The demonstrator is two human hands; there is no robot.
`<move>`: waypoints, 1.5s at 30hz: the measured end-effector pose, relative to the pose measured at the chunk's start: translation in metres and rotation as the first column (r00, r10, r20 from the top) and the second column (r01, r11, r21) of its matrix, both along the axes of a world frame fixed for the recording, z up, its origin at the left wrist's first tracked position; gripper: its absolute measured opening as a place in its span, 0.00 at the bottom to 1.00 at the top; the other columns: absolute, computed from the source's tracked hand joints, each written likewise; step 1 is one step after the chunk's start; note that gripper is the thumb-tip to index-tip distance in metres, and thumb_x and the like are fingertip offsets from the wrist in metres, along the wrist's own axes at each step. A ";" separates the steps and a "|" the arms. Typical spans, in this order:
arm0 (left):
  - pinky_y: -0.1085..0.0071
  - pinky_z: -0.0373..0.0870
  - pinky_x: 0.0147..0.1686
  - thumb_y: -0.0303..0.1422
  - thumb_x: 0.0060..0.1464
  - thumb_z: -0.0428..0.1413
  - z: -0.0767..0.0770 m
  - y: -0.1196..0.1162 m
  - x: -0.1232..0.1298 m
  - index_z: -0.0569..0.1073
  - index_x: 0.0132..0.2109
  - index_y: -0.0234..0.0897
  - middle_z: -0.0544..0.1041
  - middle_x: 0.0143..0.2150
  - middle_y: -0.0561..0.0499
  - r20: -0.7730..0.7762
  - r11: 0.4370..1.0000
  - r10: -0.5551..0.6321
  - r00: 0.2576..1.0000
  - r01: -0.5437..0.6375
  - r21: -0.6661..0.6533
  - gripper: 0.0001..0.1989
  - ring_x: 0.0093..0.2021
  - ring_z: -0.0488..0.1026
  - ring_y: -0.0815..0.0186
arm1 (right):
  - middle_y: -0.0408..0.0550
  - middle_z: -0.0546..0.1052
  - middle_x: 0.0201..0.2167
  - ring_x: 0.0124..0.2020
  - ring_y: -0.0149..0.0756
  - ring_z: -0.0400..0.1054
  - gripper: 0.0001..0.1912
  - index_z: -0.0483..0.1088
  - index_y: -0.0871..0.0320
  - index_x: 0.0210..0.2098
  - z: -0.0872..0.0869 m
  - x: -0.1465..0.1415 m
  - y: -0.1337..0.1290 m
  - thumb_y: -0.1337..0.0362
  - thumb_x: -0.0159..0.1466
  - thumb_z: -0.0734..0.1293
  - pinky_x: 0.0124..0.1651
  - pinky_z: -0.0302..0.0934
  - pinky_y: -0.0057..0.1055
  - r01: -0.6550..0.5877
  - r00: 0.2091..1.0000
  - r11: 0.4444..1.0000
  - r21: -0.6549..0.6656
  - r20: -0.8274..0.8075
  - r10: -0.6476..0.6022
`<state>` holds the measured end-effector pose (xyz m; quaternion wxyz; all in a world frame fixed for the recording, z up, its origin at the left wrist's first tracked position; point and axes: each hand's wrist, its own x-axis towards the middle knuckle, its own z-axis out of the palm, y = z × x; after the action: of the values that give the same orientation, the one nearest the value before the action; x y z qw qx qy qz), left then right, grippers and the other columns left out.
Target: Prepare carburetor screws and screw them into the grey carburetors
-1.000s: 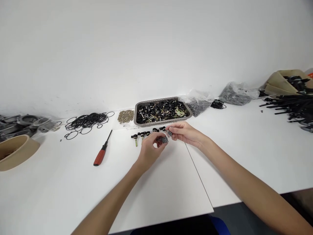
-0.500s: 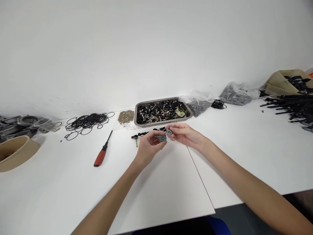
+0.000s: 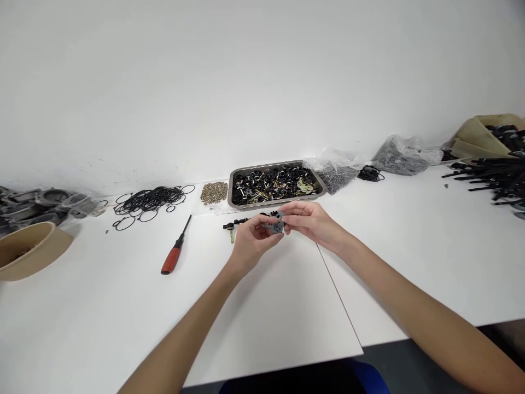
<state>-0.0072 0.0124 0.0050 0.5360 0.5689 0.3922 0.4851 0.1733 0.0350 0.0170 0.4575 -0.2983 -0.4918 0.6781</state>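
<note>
Between the thumb and fingers of my left hand (image 3: pixel 251 241) is a grey round part (image 3: pixel 275 227) with holes in its face and a short arm to the left. My right hand (image 3: pixel 309 223) pinches a smaller grey part (image 3: pixel 280 215) against the upper right of it; fingers hide much of this piece. The two parts touch or overlap, but I cannot tell whether they are joined. Just behind my hands lies a row of small black fittings (image 3: pixel 228 226), one with a yellowish metal pin pointing toward me.
Behind my hands stands a metal tray (image 3: pixel 274 205) of mixed small parts. Leftward are brass-coloured pieces (image 3: pixel 214 192), black rubber rings (image 3: pixel 151 200), a red-handled screwdriver (image 3: pixel 172 257) and a beige bowl (image 3: pixel 57 241). Plastic bags (image 3: pixel 336 172) and black rods (image 3: pixel 492 178) lie rightward. A seam (image 3: pixel 338 295) divides the tabletops.
My right hand has brought the smaller grey part leftward onto the round part in my left hand. Previously a slight gap or edge showed between them. The whole view has shifted slightly.
</note>
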 end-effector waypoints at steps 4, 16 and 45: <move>0.75 0.70 0.30 0.30 0.45 0.66 0.004 -0.001 0.000 0.74 0.39 0.34 0.78 0.31 0.49 0.029 1.000 -0.015 0.999 0.015 -0.024 0.13 0.30 0.74 0.69 | 0.46 0.77 0.29 0.27 0.31 0.70 0.11 0.77 0.59 0.37 -0.001 -0.001 -0.001 0.64 0.53 0.75 0.37 0.64 0.35 -0.001 0.997 0.997 0.075 0.075 -0.004; 0.73 0.67 0.26 0.31 0.44 0.67 -0.003 0.004 -0.003 0.74 0.40 0.35 0.74 0.31 0.52 0.070 0.999 -0.037 0.997 0.038 -0.014 0.15 0.26 0.68 0.72 | 0.42 0.74 0.28 0.27 0.28 0.66 0.10 0.75 0.58 0.32 -0.008 -0.003 0.004 0.66 0.50 0.77 0.38 0.61 0.32 -0.072 0.980 0.988 -0.136 -0.196 0.044; 0.66 0.76 0.32 0.29 0.45 0.66 -0.001 0.004 -0.004 0.77 0.40 0.34 0.76 0.26 0.52 0.142 0.999 -0.041 0.989 0.038 0.022 0.13 0.28 0.75 0.66 | 0.45 0.75 0.30 0.29 0.31 0.68 0.14 0.74 0.58 0.33 -0.004 -0.007 -0.001 0.61 0.50 0.77 0.37 0.62 0.35 0.072 0.996 0.996 0.057 -0.058 -0.069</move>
<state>-0.0117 0.0166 0.0043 0.5664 0.5456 0.3370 0.5176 0.1666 0.0342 0.0135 0.5033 -0.2828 -0.4880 0.6547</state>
